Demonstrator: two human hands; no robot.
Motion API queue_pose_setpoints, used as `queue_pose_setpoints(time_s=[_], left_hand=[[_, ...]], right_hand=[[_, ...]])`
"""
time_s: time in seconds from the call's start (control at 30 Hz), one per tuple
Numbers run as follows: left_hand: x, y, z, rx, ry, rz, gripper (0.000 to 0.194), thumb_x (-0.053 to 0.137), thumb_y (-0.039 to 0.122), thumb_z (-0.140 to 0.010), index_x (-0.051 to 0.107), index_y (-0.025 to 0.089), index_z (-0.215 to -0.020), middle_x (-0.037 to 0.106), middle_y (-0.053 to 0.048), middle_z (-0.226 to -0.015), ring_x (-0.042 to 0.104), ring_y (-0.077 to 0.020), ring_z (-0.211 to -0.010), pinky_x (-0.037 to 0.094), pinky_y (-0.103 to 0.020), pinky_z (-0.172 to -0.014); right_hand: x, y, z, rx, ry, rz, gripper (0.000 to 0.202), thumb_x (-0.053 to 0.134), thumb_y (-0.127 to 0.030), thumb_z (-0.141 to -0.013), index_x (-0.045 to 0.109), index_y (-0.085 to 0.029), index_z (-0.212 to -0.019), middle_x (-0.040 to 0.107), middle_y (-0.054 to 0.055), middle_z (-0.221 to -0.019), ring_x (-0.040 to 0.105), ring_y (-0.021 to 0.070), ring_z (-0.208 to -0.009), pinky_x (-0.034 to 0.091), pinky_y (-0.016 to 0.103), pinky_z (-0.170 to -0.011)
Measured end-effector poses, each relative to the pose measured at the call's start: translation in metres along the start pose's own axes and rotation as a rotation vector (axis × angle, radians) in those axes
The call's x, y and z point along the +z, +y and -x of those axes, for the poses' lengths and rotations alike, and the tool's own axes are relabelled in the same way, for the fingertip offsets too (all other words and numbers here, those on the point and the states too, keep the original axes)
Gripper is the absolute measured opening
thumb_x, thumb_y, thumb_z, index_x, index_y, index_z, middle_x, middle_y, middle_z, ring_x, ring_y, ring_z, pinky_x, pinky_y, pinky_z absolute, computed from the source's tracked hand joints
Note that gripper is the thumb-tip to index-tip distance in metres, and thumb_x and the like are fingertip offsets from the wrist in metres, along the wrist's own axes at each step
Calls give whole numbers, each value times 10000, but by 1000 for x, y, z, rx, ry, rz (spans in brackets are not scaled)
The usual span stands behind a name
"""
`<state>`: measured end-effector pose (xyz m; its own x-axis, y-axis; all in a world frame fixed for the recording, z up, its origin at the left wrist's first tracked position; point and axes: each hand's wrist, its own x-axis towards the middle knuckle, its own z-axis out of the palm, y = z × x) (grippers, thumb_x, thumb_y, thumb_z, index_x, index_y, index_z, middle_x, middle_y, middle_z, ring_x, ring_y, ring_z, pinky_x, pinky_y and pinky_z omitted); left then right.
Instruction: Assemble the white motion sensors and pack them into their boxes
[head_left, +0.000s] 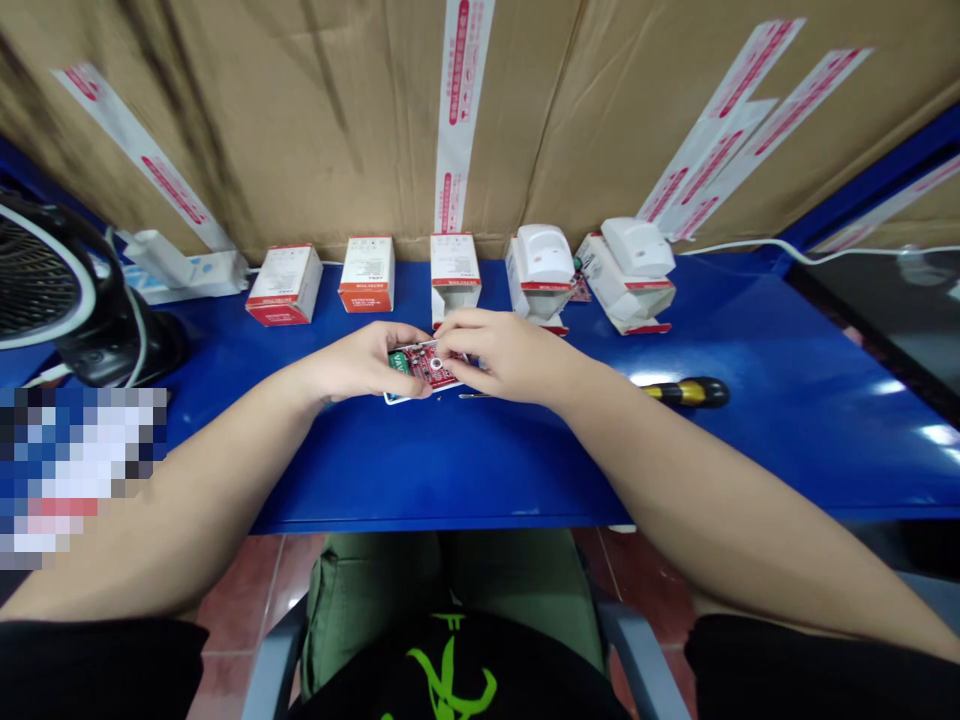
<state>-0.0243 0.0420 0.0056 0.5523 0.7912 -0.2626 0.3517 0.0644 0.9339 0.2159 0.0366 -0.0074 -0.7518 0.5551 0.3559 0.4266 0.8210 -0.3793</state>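
Note:
A red circuit board (424,366) with a green part at its left end sits in a white plastic shell, just above the blue table. My left hand (366,362) is closed around its left end, thumb along the near edge. At the other end my right hand (501,352) grips the board with bent fingers, which partly hide it. A small round silvery part shows on the board between both hands. Below my right hand lies a screwdriver (686,392) with a yellow and black handle; my forearm covers the middle of it.
Along the cardboard wall stand several white and red boxes (369,275). Two white detector covers (544,252) rest on the right-hand boxes. A black fan (112,330) and a power strip (202,278) are at left. The blue table (420,470) ends close to my lap.

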Motion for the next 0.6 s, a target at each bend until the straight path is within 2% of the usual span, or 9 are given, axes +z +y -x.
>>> queue_pose_setpoints(time_s=[0.2,0.3,0.4,0.47,0.53,0.6], left_hand=[[-3,-1,0,11,-35,3,406,904,231,-576,805,184,-967,780,-3,-899,676,-136,-769,557,-250,-716],[-5,-4,-2,34,-37,-16,447,908,243,-585,796,179,-1013,778,-6,-923,672,-138,-780,548,-254,-716],[-8,-8,-3,57,-15,-40,533,929,271,-584,761,163,-1078,772,-22,-964,673,-147,-803,548,-270,-735],[-11,-11,-3,65,-1,-44,611,944,295,-600,719,159,-1152,773,-44,-1012,688,-162,-828,561,-295,-760],[-14,-13,-3,74,4,-71,693,956,316,-628,667,169,-1240,772,-60,-1055,702,-179,-849,571,-319,-775],[-16,-15,-2,101,2,-132,746,965,331,-635,633,185,-1287,768,-59,-1076,712,-193,-870,578,-334,-788]], right_hand=[[5,9,0,-35,-42,-21,231,538,-266,-1098,749,-181,-1059,743,140,-1202,714,237,-1040,591,412,-952],[-1,9,-1,-40,-33,-41,210,559,-315,-1093,732,-196,-1116,746,132,-1212,710,247,-1065,590,415,-959],[-26,4,5,19,57,-16,227,597,-376,-1065,709,-209,-1170,748,124,-1193,706,255,-1034,587,415,-920],[-50,-2,18,127,126,64,192,618,-377,-1034,716,-225,-1099,759,107,-1105,710,262,-980,580,424,-891],[-74,-6,42,286,110,123,178,622,-398,-1009,720,-250,-996,760,82,-962,715,256,-875,585,424,-824],[-91,-5,75,475,90,178,229,626,-471,-956,729,-268,-982,767,88,-929,726,273,-822,610,455,-776]])
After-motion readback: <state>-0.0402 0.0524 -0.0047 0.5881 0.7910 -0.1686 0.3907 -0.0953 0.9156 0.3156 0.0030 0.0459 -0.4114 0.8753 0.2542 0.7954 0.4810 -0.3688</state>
